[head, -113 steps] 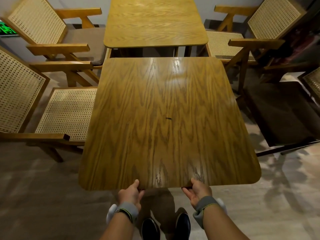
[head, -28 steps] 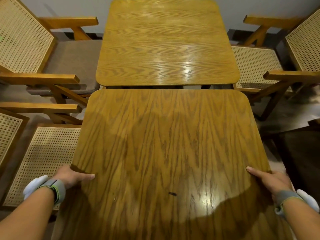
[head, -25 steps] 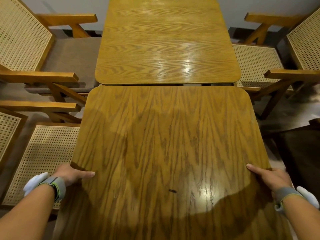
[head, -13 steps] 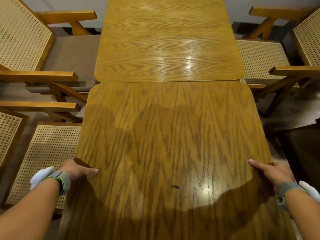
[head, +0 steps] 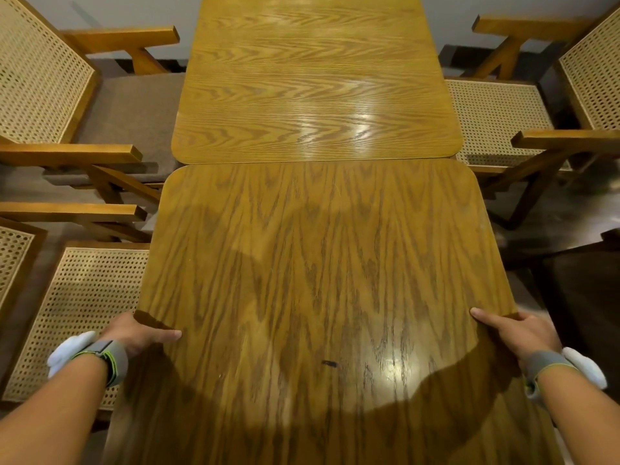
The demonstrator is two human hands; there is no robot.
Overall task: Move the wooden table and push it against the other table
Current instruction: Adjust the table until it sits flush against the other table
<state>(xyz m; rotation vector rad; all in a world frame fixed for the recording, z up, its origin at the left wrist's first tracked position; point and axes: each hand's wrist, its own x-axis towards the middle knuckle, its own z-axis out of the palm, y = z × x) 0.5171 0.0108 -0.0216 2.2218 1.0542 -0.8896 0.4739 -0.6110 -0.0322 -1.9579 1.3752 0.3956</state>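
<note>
The wooden table (head: pixel 318 263), dark-grained with rounded corners, fills the middle and bottom of the head view. Its far edge meets the near edge of the other table (head: pixel 315 88), a lighter wooden top by the wall; no gap shows between them. My left hand (head: pixel 137 333) grips the near table's left edge, thumb lying on top. On the right edge my right hand (head: pixel 516 333) holds the same way. Both wrists wear grey bands. The near table sits slightly to the right of the far one.
Two cane-and-wood armchairs stand on the left, one with a brown cushion (head: pixel 134 119) and one with a cane seat (head: pixel 84 307). Another cane armchair (head: pixel 496 119) stands at the right. A dark seat (head: pixel 583 297) lies at the right edge. A pale wall runs behind.
The near table has slid forward since the earliest frame, closing the gap until its far edge meets the other table. My hands shifted from the near edge to the two side edges.
</note>
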